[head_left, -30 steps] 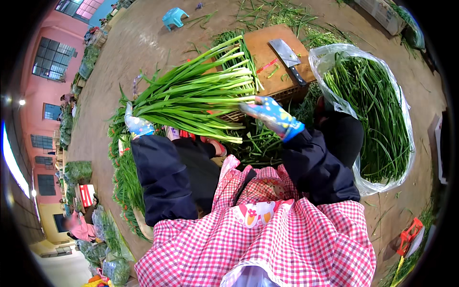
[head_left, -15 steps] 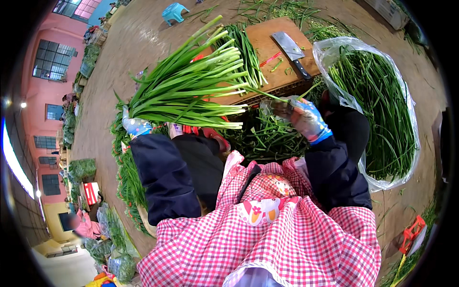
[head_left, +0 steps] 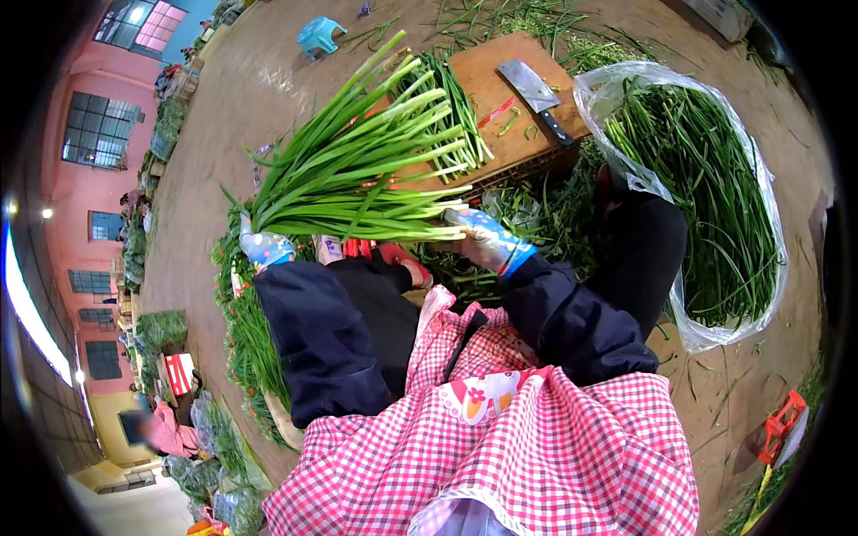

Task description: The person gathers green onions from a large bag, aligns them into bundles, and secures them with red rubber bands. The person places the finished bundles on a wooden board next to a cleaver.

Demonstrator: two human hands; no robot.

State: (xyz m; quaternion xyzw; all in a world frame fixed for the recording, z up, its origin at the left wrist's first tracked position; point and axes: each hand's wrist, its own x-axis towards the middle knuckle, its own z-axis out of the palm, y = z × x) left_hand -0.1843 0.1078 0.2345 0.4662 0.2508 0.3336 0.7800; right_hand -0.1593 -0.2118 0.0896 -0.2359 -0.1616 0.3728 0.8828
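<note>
My left hand [head_left: 264, 247], in a patterned blue glove, grips the leafy end of a large fanned bunch of Chinese chives [head_left: 357, 170]. Its pale stems point right. At those lower stem ends is my right hand [head_left: 485, 241], also gloved, with its fingers closed on the chives; which stalks they pinch is hard to make out. Behind the bunch, more chives [head_left: 451, 116] lie on a brown wooden board [head_left: 487, 67]. A cleaver [head_left: 536, 94] with a black handle rests there too, beside a red strip [head_left: 496, 113].
To the right stands a clear plastic bag [head_left: 769, 268] full of greens. Loose leaves [head_left: 572, 228] lie below the board, between my legs. Tied bundles [head_left: 255, 348] are stacked left of my leg. A blue stool [head_left: 320, 36] stands farther off; a red plastic object [head_left: 782, 424] lies at right.
My right hand has moved left from beside the board to the stem ends of the bunch. The thin stalk that it held is no longer in its fingers. The left hand keeps its grip.
</note>
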